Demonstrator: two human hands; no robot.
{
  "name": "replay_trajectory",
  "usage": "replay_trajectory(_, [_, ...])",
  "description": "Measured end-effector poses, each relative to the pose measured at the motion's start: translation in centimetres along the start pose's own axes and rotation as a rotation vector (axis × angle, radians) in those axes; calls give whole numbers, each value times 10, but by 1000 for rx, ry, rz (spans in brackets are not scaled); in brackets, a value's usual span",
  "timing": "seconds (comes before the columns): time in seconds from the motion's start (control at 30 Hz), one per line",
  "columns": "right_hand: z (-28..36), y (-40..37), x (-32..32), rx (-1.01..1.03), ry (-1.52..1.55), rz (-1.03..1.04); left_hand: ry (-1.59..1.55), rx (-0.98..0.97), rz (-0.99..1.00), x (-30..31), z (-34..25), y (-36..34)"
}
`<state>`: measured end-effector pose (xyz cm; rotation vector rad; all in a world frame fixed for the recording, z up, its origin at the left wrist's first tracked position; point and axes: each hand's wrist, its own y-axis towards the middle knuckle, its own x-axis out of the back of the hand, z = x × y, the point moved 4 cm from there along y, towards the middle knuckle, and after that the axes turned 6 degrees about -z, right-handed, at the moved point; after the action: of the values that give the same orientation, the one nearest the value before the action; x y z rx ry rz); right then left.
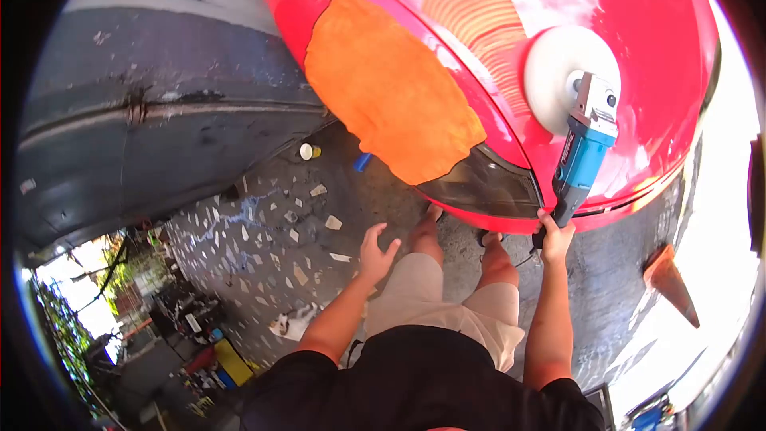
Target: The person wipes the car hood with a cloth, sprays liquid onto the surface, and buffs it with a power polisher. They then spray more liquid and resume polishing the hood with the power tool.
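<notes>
My right hand [556,241] is wrapped round the rear end of a blue and silver polisher [585,152]. The polisher's round white pad [563,64] rests against the glossy red hood of a car [638,40]. An orange cloth [383,80] lies draped over the car's fender, partly covering a dark headlight [488,185], and its reflection shows in the paint. My left hand [377,253] hangs in the air below the cloth, fingers apart, with nothing in it.
A grey wall [159,136] runs along the left. On the ground stand a small white and yellow cup [309,152] and a blue object [363,162]. A white and brown cat [294,322] lies behind my left arm. An orange cone [669,282] is at the right.
</notes>
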<state>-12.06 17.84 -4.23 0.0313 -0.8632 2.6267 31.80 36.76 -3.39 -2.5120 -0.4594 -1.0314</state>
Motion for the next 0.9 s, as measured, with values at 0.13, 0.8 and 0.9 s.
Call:
replay_trajectory(0.13, [16, -12, -34, 64, -75, 85, 82, 458, -117, 8, 109, -90])
replay_trajectory(0.8, [-4, -99, -83, 102, -88, -168, 400, 461, 307, -136, 413, 323])
replay_trajectory(0.9, [2, -88, -85, 44, -15, -215, 475, 377, 215, -186, 436, 357])
